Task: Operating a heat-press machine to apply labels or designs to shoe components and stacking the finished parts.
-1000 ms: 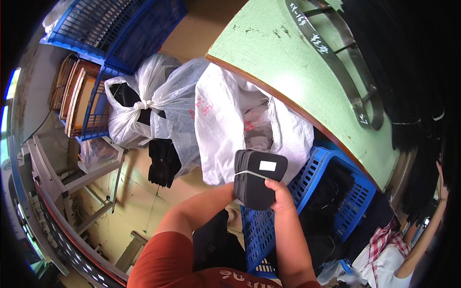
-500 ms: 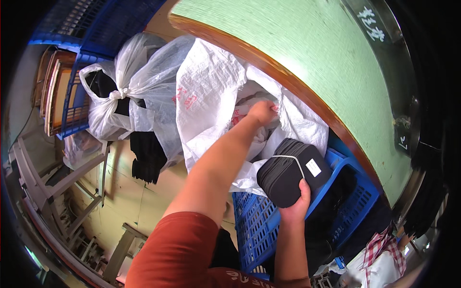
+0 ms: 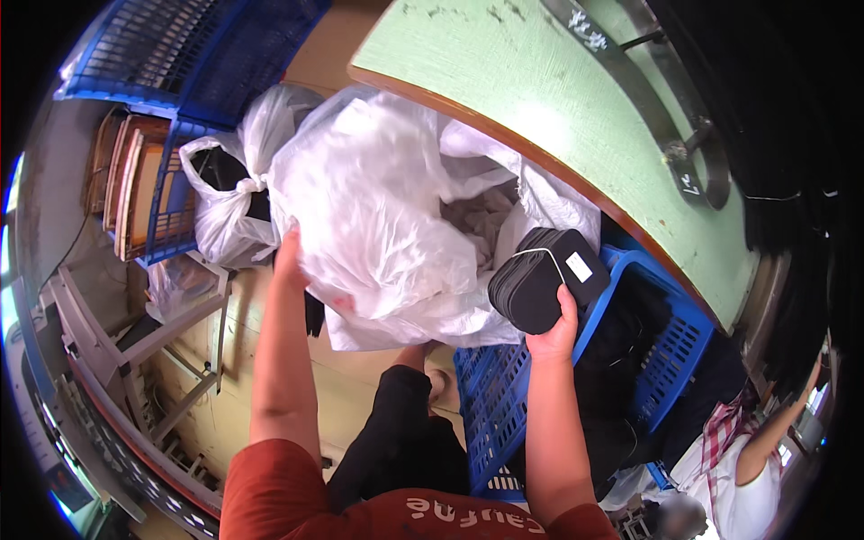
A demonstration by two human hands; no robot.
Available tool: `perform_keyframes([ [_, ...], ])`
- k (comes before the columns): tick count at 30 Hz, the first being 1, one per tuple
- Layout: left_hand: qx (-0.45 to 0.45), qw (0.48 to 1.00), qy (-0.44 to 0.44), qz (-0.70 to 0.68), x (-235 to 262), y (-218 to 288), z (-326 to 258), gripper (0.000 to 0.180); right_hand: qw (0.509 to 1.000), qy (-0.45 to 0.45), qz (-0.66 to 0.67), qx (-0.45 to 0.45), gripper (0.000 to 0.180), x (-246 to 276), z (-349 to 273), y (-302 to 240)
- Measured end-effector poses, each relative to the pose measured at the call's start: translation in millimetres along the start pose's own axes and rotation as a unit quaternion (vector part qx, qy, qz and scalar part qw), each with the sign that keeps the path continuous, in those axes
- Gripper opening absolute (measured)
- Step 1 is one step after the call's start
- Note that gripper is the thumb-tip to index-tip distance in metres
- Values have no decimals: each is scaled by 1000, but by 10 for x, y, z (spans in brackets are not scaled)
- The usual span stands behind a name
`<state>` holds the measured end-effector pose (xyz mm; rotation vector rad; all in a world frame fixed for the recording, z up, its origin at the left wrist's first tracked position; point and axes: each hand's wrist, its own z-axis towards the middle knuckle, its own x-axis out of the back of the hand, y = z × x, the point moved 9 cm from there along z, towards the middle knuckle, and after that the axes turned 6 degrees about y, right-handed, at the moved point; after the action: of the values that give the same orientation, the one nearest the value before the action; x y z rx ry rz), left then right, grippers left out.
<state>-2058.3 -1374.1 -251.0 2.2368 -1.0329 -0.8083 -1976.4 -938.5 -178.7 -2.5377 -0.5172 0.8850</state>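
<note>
My right hand (image 3: 551, 337) grips a banded stack of black rounded pieces (image 3: 538, 286) from below. A pale band runs round the stack, and a small white label sits on its top face. My left hand (image 3: 290, 259) is closed on the edge of a thin white plastic bag (image 3: 387, 216), spread out to the left over a white woven sack (image 3: 562, 193). The sack's mouth gapes beside the stack, with crumpled pale material (image 3: 477, 220) inside. Part of my left fingers is hidden by the plastic.
A green table (image 3: 504, 90) with a brown edge borders the sack, bearing curved dark metal bars (image 3: 630, 85). A blue crate (image 3: 490, 405) with dark contents stands below the stack. Left are a knotted plastic bag (image 3: 220, 238), blue crates (image 3: 135, 58) and a metal frame (image 3: 108, 333). Another person (image 3: 751, 477) is lower right.
My left hand has come out of the sack and moved left, drawing the plastic bag across it. My right hand still holds the black stack. The view has shifted, and my legs now show.
</note>
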Motion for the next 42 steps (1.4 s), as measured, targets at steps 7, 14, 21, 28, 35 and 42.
perform_keyframes([
  [7, -162, 947, -218, -169, -1069, 1226, -1577, 61, 985, -89, 109, -101, 59, -178, -615, 63],
  [14, -151, 624, -565, 518, -1632, -993, -3272, 20, 923, -367, 101, -51, 83, -329, -1781, -113],
  [21, 44, 664, -629, 401, -1569, -897, -4062, 39, 938, -341, 57, -23, 76, 1056, -3019, -615],
  [28, -346, 549, -210, 732, -2054, -628, -3352, 68, 954, -295, 25, 39, 69, 1621, -3532, -789],
  [35, 17, 462, -176, 869, -44, -2004, -3124, 30, 968, -241, 17, 69, 63, 1949, -3261, -1271],
  [42, -90, 856, -82, 502, -36, -538, -3229, 18, 981, -177, 24, 70, 57, 1971, -3328, -1189],
])
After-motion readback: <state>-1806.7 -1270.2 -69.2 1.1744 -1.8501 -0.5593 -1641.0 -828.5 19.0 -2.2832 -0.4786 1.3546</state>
